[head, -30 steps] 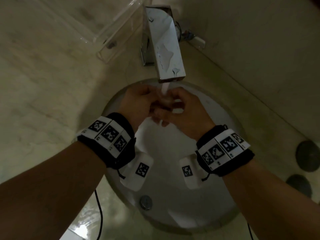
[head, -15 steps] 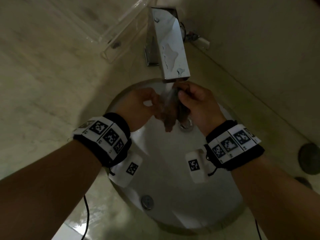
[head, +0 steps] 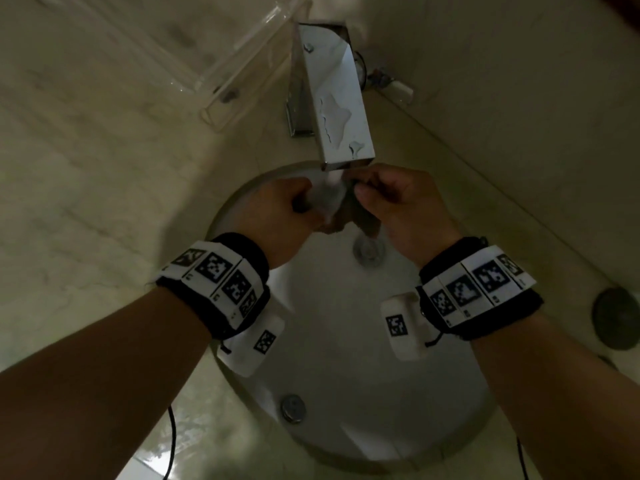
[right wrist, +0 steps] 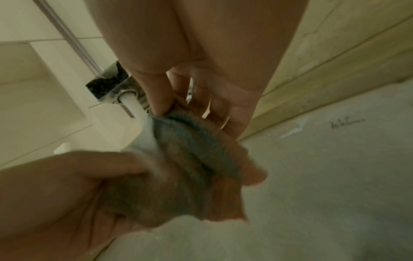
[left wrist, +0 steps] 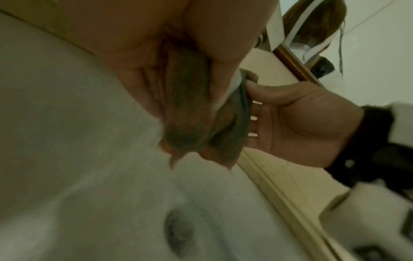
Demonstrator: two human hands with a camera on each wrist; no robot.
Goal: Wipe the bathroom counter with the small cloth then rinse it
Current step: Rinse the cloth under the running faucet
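A small brownish-grey cloth (head: 363, 220) hangs bunched under the chrome faucet (head: 337, 98), over the round white sink (head: 346, 375). A white stream of water (head: 333, 188) runs onto it. My left hand (head: 287, 216) grips the cloth's left side, fingers curled round it. At the cloth's upper right edge, my right hand (head: 388, 199) pinches it between thumb and fingers. The left wrist view shows the cloth (left wrist: 194, 113) hanging in folds between both hands, and in the right wrist view the cloth (right wrist: 190, 167) takes the water (right wrist: 143, 127) from the spout.
A beige marble counter (head: 86, 168) surrounds the sink. A clear acrylic tray (head: 235, 71) lies behind the sink at the left. Two dark round objects (head: 616, 317) sit on the counter at the right. The sink drain (head: 369, 252) is below the cloth, an overflow cap (head: 292, 407) at the near side.
Both hands rose closer to the spout and spread apart with the cloth between them. The cloth now hangs more open under the water stream.
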